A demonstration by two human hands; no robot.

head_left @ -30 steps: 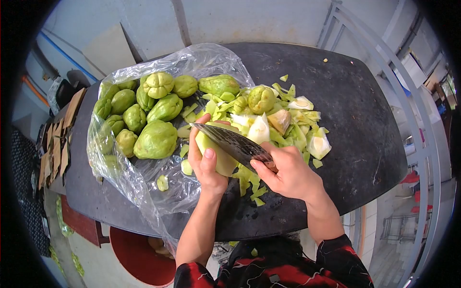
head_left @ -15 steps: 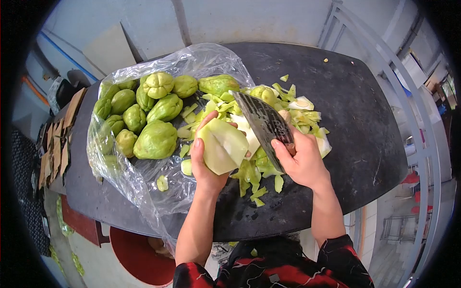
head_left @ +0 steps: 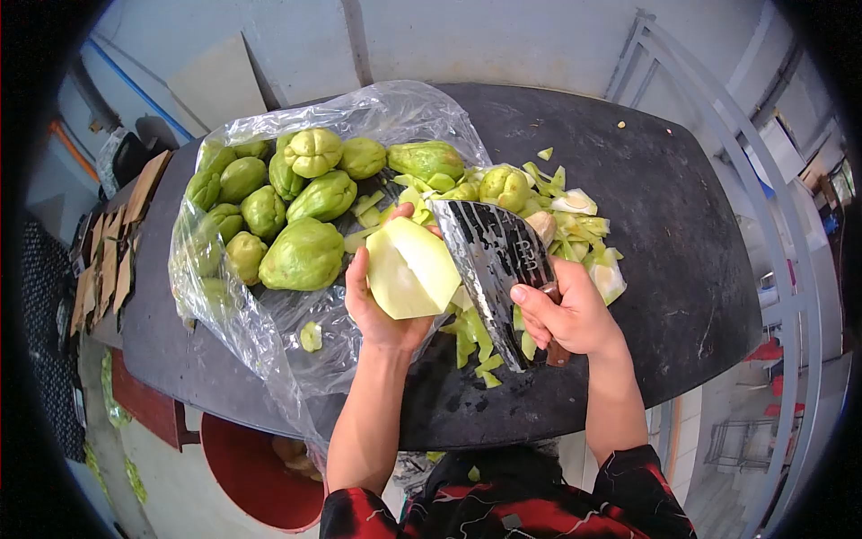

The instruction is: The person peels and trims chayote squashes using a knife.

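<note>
My left hand [head_left: 388, 310] holds a peeled, pale green chayote [head_left: 409, 269] over the table, its grooved face turned up. Fingers wrapped round the handle, my right hand [head_left: 575, 310] grips a wide dark-bladed knife [head_left: 494, 265]. The blade stands tilted just right of the peeled chayote; whether they touch I cannot tell. Behind the blade lies a heap of peel strips [head_left: 570, 234] with pale cut pieces and a whole chayote [head_left: 505, 187]. Several unpeeled green chayotes [head_left: 303, 254] sit on a clear plastic bag [head_left: 269, 346] at the left.
The dark table [head_left: 664, 251] has rounded edges. Below its front edge, at the left, is a red bucket [head_left: 260, 476] with something pale inside. Flattened cardboard [head_left: 112, 260] stands by the left edge, and a grey metal railing [head_left: 790, 296] runs along the right.
The knife has moved from across the chayote to its right, its broad side now facing up. The chayote has turned to show its grooved face. The whole view has shifted slightly.
</note>
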